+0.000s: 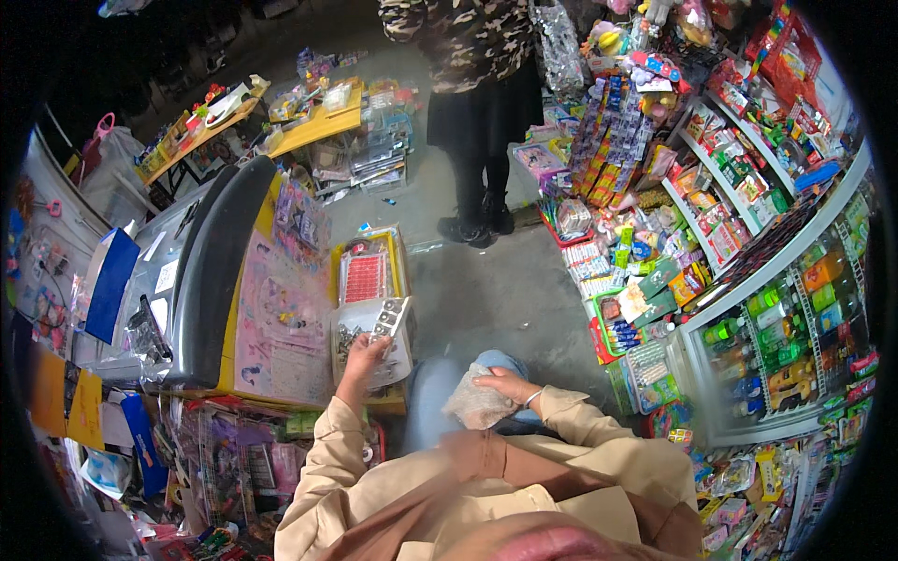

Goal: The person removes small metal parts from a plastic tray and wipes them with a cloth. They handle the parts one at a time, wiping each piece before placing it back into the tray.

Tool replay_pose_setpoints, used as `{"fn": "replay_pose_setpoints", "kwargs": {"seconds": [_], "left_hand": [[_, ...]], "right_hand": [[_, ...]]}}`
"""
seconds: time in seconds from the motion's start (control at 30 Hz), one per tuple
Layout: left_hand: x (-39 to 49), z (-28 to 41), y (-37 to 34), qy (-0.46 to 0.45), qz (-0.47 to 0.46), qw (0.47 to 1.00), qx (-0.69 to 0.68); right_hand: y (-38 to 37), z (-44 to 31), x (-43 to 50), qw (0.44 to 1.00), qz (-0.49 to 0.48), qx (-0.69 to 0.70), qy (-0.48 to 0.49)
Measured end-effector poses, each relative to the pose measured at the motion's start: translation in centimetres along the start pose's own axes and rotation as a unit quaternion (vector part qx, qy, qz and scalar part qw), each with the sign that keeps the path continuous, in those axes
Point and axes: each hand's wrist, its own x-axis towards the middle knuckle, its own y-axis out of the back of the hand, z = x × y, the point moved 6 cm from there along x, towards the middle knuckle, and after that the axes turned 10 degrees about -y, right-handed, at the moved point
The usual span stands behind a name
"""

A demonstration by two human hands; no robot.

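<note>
My left hand (366, 359) is closed on the lower end of a pale strip (389, 319) with dark round items on it. Under that hand is a white plastic container (400, 361) holding small, dark loose pieces. Just beyond it, a red-and-white sheet or pack (366, 278) lies in a yellow tray (394, 261). My right hand (506, 386) grips a crumpled greyish-beige cloth (471, 401) above my lap, thumb on top. A light band circles that wrist.
A person (484, 105) in a camouflage top stands ahead on the floor. At left is a dark-edged chest freezer (217, 280); at right, packed snack shelves (729, 182) and a drinks cooler (786, 336). Further off, goods cover a yellow table (316, 133).
</note>
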Motion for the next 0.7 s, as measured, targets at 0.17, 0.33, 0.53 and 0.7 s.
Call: {"fn": "replay_pose_setpoints", "kwargs": {"seconds": [0.17,0.33,0.53,0.7], "left_hand": [[-3.3,5.4,-12.0,0.029,-0.131,0.953,-0.271],[-5.1,6.2,-18.9,0.089,-0.141,0.922,-0.351],[-5.9,8.0,-21.0,0.081,-0.139,0.927,-0.34],[-5.7,10.9,-20.7,0.025,-0.113,0.933,-0.342]], "right_hand": [[1.9,0.2,-1.9,0.996,0.022,0.083,0.028],[4.6,0.9,-4.0,0.993,0.038,0.105,0.046],[4.2,-1.2,-4.9,0.957,0.079,-0.22,0.173],[7.2,-3.5,-4.7,0.987,0.089,0.066,0.113]]}}
